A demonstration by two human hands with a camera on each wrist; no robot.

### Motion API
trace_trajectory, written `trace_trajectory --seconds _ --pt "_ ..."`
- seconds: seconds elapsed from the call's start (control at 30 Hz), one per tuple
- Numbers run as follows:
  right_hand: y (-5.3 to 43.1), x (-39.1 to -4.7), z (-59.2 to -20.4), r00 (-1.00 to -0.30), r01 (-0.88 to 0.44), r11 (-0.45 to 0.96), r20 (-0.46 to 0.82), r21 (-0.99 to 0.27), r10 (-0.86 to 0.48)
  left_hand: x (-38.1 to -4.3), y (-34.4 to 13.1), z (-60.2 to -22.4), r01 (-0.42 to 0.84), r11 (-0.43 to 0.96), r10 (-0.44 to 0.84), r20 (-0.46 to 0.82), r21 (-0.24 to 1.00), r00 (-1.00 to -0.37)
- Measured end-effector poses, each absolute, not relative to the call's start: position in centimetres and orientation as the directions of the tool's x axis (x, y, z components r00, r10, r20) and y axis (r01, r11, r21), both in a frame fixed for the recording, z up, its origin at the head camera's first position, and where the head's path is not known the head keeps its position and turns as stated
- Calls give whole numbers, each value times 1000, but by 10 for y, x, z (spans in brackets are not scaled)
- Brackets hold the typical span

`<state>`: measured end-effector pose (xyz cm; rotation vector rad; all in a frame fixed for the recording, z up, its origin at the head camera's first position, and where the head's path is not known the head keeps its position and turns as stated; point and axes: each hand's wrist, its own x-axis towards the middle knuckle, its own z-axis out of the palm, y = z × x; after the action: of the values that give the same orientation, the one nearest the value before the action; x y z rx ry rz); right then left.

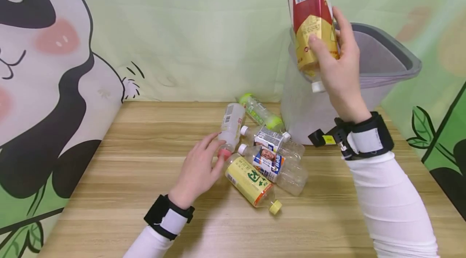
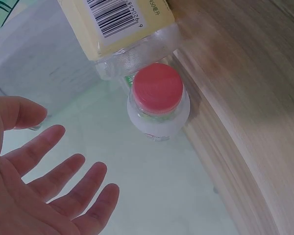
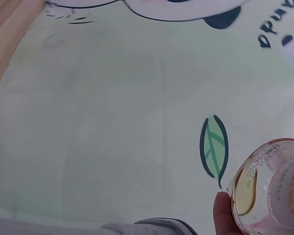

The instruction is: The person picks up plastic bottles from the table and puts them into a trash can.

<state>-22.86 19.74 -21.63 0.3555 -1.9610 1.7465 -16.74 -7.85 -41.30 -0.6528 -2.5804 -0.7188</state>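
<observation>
My right hand (image 1: 344, 66) grips a bottle with a red and yellow label (image 1: 313, 27), tilted with its white cap downward, over the near left rim of the grey bin (image 1: 386, 47). The right wrist view shows its base (image 3: 279, 191) and one fingertip beside it. My left hand (image 1: 200, 165) reaches over the table, fingers apart, right by a whitish bottle with a red cap (image 1: 232, 122). In the left wrist view, the red cap (image 2: 158, 88) stands apart from the spread fingers (image 2: 90, 186). A yellow-labelled bottle (image 1: 249, 181) lies just right of the left hand.
Two clear bottles with blue and white labels (image 1: 269, 163) lie side by side between the yellow-labelled bottle and the bin. A green bottle (image 1: 260, 111) lies behind them near the wall. A printed cloth (image 1: 182, 35) with a panda hangs behind the wooden table (image 1: 145, 128).
</observation>
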Motion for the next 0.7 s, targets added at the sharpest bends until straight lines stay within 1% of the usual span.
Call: trace_trajectory --seconds 0.07,0.13,0.23,0.3,0.43,0.7 --pt "203 -233 -208 -880 -454 7 449 -891 158 -167 -78 -412 525 761 330 468 383 -820" --pt "210 -239 -201 -902 -415 -126 391 -901 182 -166 -77 -412 523 759 329 465 387 -822" --pt "219 -248 -196 -921 -373 -258 323 -891 216 -165 -77 -412 519 760 328 458 392 -826" --pt "224 -254 -195 -930 -345 -298 282 -890 236 -165 -76 -413 517 760 327 455 395 -828" --pt "231 -264 -200 -934 -303 -237 238 -923 267 -164 -75 -412 511 763 326 447 395 -833" --pt "233 -272 -208 -902 -299 -26 273 -954 335 -163 -74 -412 508 762 325 441 402 -837"
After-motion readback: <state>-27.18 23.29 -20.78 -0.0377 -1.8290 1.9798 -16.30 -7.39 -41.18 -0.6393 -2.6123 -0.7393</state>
